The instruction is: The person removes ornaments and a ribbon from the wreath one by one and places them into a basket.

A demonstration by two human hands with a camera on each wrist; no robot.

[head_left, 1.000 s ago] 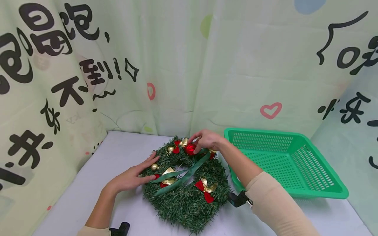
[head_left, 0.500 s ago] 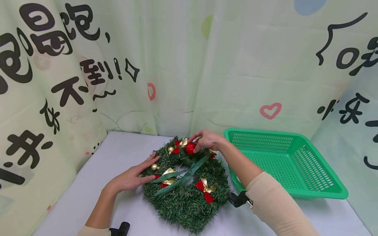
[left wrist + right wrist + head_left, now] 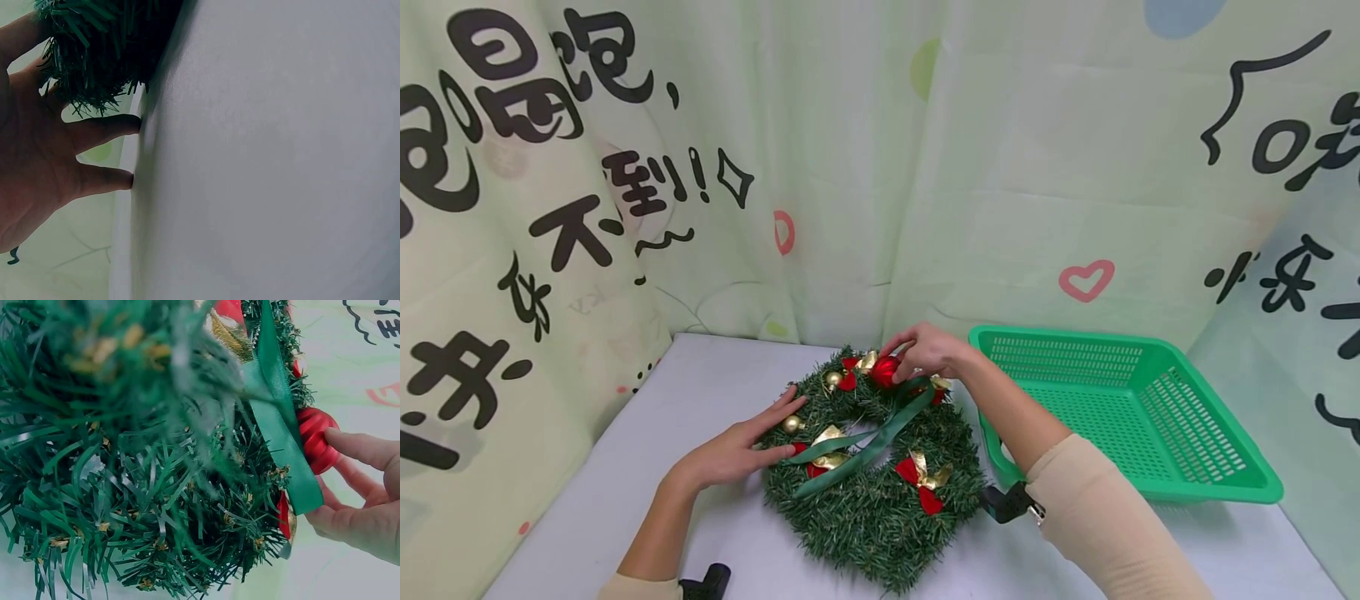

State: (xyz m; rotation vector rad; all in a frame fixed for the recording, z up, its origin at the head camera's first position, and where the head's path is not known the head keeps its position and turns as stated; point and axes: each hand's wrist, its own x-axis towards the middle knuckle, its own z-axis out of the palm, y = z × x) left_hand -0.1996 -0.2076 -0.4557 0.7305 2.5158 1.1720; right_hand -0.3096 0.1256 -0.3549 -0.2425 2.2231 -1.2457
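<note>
A green wreath [image 3: 872,517] with red and gold bows, gold balls and a green ribbon [image 3: 880,442] lies on the table. At its top the right hand [image 3: 925,354] pinches a shiny red ball [image 3: 885,372]; the right wrist view shows finger and thumb around that ball [image 3: 317,440] beside the ribbon [image 3: 284,431]. The left hand [image 3: 741,450] rests with spread fingers on the wreath's left side, by a gold ball [image 3: 792,424]. In the left wrist view, two fingers of this hand [image 3: 56,150] touch the white surface next to the wreath [image 3: 106,50].
A green plastic basket [image 3: 1228,417] stands on the right of the white table [image 3: 580,517], behind the right forearm. Printed curtains [image 3: 1000,208] hang behind and along both sides. Black devices are strapped near both wrists.
The right hand and the red ball have shifted very slightly, with the fingers still around the ball. The left hand and the wreath have stayed in place.
</note>
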